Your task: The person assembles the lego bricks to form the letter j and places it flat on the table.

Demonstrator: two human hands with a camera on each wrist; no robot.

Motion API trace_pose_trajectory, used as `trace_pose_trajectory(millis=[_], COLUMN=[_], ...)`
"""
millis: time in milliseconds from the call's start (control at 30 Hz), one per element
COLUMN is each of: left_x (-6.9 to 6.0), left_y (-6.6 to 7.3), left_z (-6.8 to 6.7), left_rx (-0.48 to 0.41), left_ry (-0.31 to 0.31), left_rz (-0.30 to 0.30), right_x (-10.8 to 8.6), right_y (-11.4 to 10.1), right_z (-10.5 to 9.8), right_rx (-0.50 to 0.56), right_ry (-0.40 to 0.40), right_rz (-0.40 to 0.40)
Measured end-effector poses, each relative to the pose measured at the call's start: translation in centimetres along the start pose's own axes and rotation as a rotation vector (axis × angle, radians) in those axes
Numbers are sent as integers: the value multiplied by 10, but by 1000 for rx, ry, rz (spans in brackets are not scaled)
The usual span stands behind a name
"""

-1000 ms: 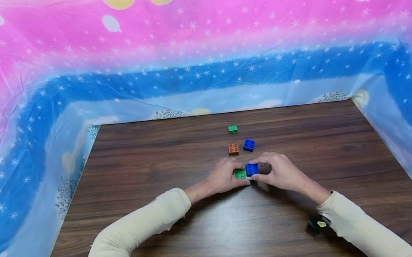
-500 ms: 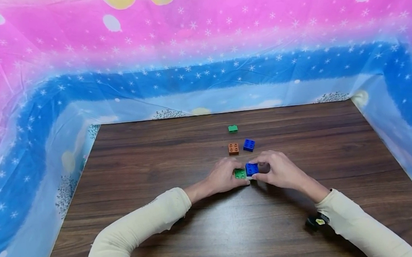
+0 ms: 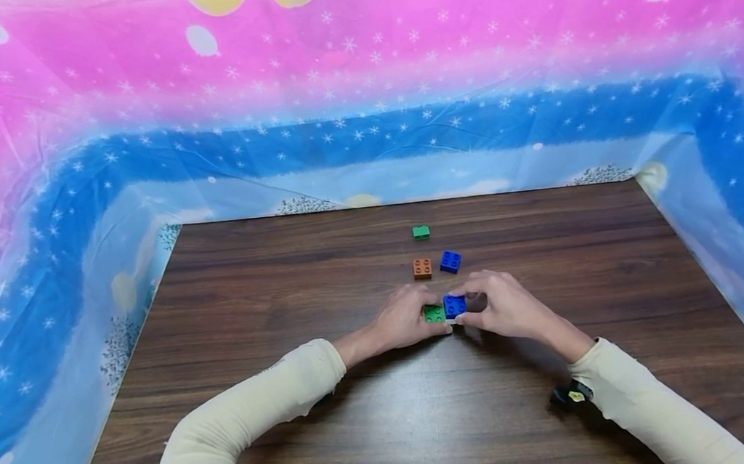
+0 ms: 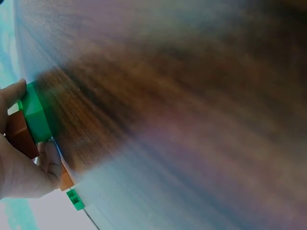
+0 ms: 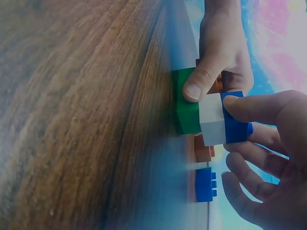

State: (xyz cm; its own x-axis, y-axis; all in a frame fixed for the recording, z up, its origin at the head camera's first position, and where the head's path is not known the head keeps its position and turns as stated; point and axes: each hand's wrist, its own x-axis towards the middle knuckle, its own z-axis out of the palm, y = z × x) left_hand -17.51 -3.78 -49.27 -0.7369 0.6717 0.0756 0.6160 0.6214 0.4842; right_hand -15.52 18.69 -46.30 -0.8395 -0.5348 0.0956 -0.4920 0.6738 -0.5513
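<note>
only the right sleeve (image 3: pixel 654 399) has shifted slightly, up the head view, since a second ago; as far as we can tell, the bricks have stayed put. we see the left hand (image 3: pixel 408 318) gripping the held green brick (image 3: pixel 434 314) between thumb and fingers, spread just its width. on that brick sits a white brick (image 5: pixel 211 120), and on the white one the held blue brick (image 3: pixel 454 306), which the right hand (image 3: pixel 508 309) pinches, its other fingers loosely curved. we also find a brown brick (image 4: pixel 21 134) against the green one, under the left hand. beyond the hands, on the dark table (image 3: pixel 284 282), lie an orange brick (image 3: pixel 422 269), a loose blue brick (image 3: pixel 450 261) and, farthest, a small green brick (image 3: pixel 421 232).
</note>
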Motion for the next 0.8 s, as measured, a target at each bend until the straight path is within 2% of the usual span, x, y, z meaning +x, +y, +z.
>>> trace_pose_trajectory(millis=[300, 567, 800], left_x=[0, 2, 2], left_y=[1, -1, -1], left_z=[1, -1, -1], left_rx=[-2, 5, -1], left_ry=[-5, -2, -17], left_rz=[-12, -3, -9], right_x=[0, 4, 3], right_y=[2, -4, -2], right_z=[2, 0, 2], right_rx=[7, -92, -67], right_ry=[-13, -9, -4], right_rz=[21, 21, 31])
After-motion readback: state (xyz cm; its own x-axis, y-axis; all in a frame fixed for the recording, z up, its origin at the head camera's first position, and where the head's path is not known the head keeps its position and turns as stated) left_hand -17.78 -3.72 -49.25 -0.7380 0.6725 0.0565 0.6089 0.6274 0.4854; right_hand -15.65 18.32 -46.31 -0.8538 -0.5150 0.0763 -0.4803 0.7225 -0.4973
